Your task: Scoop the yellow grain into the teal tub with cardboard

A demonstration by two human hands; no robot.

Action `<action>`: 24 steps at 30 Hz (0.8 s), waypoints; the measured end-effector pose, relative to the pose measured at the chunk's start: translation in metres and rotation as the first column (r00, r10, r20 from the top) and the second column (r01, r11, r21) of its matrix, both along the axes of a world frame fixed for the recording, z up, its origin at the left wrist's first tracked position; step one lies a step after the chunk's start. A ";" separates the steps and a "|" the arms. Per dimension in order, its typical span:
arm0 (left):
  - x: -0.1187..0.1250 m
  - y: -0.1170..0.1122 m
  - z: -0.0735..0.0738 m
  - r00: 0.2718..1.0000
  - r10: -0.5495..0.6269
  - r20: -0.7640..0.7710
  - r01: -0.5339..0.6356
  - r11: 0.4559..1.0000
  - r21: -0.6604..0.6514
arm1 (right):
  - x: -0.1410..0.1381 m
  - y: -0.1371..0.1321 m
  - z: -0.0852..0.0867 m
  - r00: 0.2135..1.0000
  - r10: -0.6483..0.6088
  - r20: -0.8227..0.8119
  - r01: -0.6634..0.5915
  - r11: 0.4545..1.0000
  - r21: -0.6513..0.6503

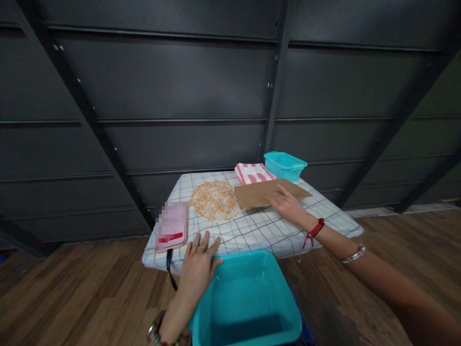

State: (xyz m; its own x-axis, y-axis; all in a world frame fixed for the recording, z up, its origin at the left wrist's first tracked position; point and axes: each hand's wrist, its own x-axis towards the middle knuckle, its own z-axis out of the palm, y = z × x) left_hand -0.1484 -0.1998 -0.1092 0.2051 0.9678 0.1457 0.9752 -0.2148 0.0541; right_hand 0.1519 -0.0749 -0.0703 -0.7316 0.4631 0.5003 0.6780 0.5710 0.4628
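My left hand (199, 262) lies palm down with its fingers spread at the front edge of the table, its thumb by the rim of a turquoise basin (248, 298). Over a flat piece of brown cardboard (254, 192), my right hand (286, 204) rests with its fingers stretched out on the top surface. I cannot see whether anything grips the cardboard from below. Left of the cardboard, a pile of yellow kernels mixed with white grains (214, 201) is spread on the checked tablecloth (201, 238). The basin in front of me shows nothing inside.
A smaller turquoise basin (285, 166) stands at the back right, beside a folded pink-and-white striped cloth (254, 173). At the left edge lies a pink case (175, 223) with a red mark and a black strap (170, 266). A dark panelled wall (180, 81) rises behind the table.
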 end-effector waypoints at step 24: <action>-0.003 -0.001 -0.002 1.000 0.007 0.027 -0.007 1.000 0.006 | 0.008 -0.002 0.010 0.999 -0.024 0.038 0.027 0.997 -0.074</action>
